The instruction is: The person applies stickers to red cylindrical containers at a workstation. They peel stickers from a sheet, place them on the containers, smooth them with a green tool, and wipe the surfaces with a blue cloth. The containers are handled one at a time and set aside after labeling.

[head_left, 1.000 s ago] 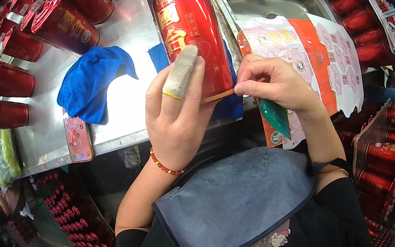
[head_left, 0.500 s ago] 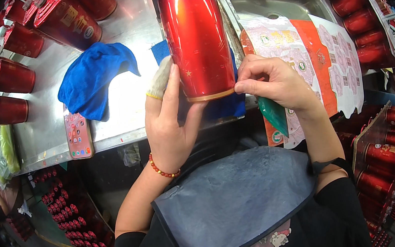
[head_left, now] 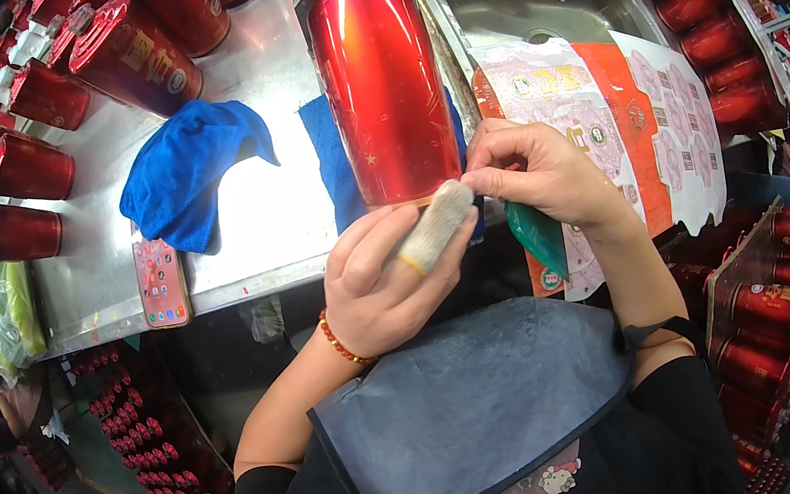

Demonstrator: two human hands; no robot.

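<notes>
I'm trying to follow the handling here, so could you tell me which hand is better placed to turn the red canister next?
Probably the left hand: it cups the red canister at its base. The right hand pinches a green sheet.

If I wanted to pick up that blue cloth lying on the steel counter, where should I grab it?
Probably pinch the blue cloth from above at its raised, crumpled middle. It lies loose in a heap on the counter, so the folds give fingers something to close on, while its flat edges hug the steel. Coming from the near side likely avoids the red cans standing behind and left of it.
</notes>
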